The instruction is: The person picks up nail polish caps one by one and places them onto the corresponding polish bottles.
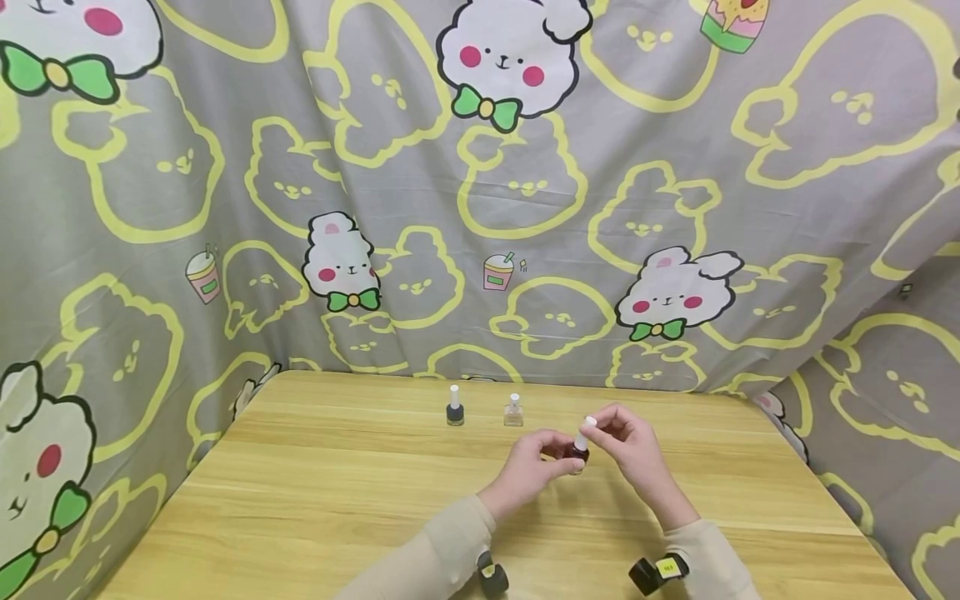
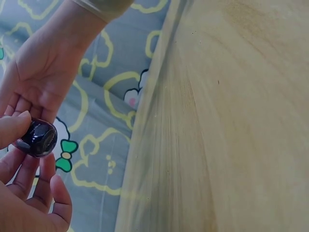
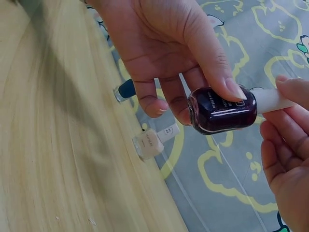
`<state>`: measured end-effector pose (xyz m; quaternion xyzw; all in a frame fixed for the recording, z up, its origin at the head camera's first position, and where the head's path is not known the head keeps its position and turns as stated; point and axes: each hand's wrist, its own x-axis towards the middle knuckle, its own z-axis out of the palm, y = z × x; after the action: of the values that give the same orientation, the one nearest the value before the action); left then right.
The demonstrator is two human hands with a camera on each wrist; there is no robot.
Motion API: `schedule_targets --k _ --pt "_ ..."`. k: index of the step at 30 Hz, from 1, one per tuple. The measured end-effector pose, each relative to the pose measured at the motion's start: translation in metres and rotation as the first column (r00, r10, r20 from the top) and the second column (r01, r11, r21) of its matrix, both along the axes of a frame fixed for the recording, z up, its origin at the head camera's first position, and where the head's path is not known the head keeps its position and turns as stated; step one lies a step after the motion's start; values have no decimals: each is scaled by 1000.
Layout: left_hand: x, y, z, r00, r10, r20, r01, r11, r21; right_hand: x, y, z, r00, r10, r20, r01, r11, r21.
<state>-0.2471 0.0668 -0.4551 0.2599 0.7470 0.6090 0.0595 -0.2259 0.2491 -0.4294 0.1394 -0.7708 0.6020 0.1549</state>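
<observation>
A bottle of dark red nail polish (image 3: 223, 113) is held above the table between both hands. My left hand (image 1: 527, 468) grips the glass body, and its thumb lies across the front label in the right wrist view. With thumb and fingers, my right hand (image 1: 636, 450) pinches the white cap (image 3: 271, 101). The cap sits on the bottle's neck, and the bottle tilts slightly. From the left wrist view only the glossy dark base (image 2: 39, 139) shows; the cap is hidden there.
Two more nail polish bottles stand near the table's back edge: a dark blue one (image 1: 455, 413) and a pale, clear one (image 1: 513, 413), both white-capped. The wooden table (image 1: 330, 492) meets a patterned curtain (image 1: 420, 192) behind. Black wrist cameras are strapped to both wrists.
</observation>
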Motion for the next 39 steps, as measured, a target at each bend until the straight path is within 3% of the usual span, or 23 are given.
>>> schedule_targets --k 17,30,39 --pt "3 2 0 999 51 -6 -51 999 13 2 -12 1 991 -132 -16 131 991 -32" --pt "2 0 2 999 37 -10 -37 999 -6 0 -9 -1 995 -97 14 97 995 -29" --pt "-1 -1 1 998 68 -13 -68 998 12 -3 -2 0 994 -98 40 98 995 -10"
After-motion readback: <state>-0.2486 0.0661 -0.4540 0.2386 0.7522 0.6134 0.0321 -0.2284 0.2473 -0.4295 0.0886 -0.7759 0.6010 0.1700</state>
